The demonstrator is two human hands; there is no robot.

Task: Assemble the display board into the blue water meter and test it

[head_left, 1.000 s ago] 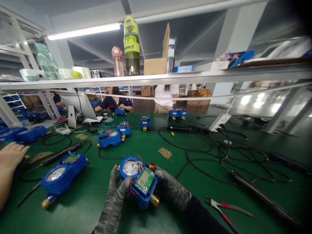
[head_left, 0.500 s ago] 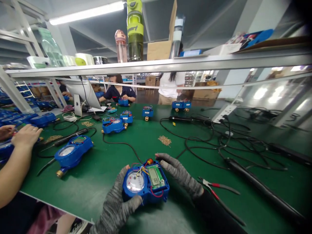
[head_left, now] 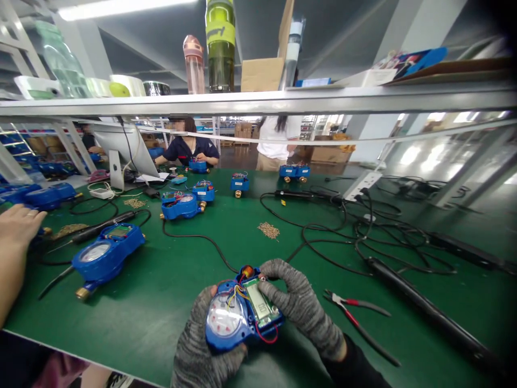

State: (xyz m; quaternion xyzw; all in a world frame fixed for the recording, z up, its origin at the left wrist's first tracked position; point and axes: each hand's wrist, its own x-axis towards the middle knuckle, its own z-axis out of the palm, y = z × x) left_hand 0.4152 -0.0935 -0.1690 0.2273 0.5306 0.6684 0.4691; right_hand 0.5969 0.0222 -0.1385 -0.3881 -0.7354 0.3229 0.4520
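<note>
A blue water meter, its round dial facing up, lies before me with its electronics housing uncovered. My left hand, in a grey fingerless glove, is wrapped round the dial side, thumb along the near edge. My right hand, gloved alike, pinches the upper right corner of the display circuit board in the housing; the fingertips partly cover that corner. Yellow, white and red wires run between dial and board, and a red wire loops out at the near side. Red-and-black cutting pliers lie open to the right.
Another water meter rests at left near a co-worker's hand. Several more meters stand farther back. A pile of small screws lies mid-table. Black cables and a power strip spread over the right. A shelf crosses above.
My right hand has moved from beside the housing onto the display board's corner, fingers closing there. The meter has tilted slightly in my left hand. The view has shifted a little.
</note>
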